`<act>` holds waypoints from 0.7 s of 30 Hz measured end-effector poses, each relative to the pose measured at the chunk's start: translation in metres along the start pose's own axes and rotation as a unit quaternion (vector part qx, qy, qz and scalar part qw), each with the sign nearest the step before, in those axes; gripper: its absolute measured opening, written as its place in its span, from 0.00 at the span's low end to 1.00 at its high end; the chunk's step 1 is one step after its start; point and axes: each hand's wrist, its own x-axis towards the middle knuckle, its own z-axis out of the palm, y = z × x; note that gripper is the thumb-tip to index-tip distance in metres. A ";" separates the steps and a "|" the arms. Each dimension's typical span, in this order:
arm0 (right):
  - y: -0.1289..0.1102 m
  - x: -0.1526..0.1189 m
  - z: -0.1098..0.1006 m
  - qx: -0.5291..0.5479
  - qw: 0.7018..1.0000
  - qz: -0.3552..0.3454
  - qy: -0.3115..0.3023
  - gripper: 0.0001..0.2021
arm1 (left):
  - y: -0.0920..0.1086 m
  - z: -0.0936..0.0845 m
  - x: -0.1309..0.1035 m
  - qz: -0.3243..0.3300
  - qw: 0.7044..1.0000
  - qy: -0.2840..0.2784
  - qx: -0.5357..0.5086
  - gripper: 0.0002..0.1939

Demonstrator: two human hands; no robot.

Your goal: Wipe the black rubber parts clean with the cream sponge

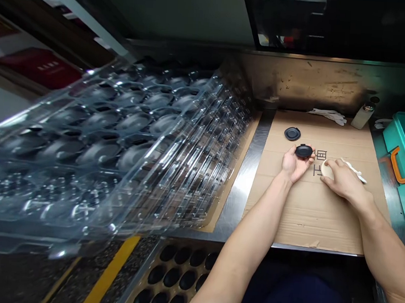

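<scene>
My left hand [296, 165] is closed around a small round black case [304, 151], which looks like a cosmetic compact, its dark face turned up. A second black round piece [292, 133] lies on the cardboard sheet [294, 210] just beyond it. To the right, my right hand [344, 178] grips a round cream-coloured pad [326, 169] low over the sheet. Whether the pad touches the cardboard I cannot tell. Beside that hand lies a white cloth or glove [356, 171], partly hidden.
A tall stack of clear plastic trays [174, 168] with black round pieces fills the left. Another tray of black pieces [172, 276] sits below the table edge. A teal box [399, 180] with an orange handle, a bottle [363, 115] and white gloves [328, 115] are at the right and back.
</scene>
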 end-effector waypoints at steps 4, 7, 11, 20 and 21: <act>-0.009 0.013 0.016 0.084 0.983 0.031 0.162 0.23 | -0.008 0.003 -0.002 0.033 0.999 -0.020 0.024 0.21; -0.029 0.017 0.026 0.112 0.976 0.012 0.186 0.22 | -0.017 0.008 -0.005 0.038 0.998 -0.034 0.045 0.21; -0.057 0.010 0.028 0.039 0.991 -0.036 0.120 0.20 | -0.026 0.008 -0.008 0.021 0.996 -0.059 0.061 0.23; -0.050 0.008 0.016 -0.040 0.993 -0.023 0.107 0.21 | -0.026 0.003 -0.002 0.031 0.995 -0.026 0.088 0.20; -0.046 0.008 0.016 -0.046 0.993 -0.020 0.103 0.21 | -0.026 0.002 -0.002 0.034 0.995 -0.021 0.092 0.20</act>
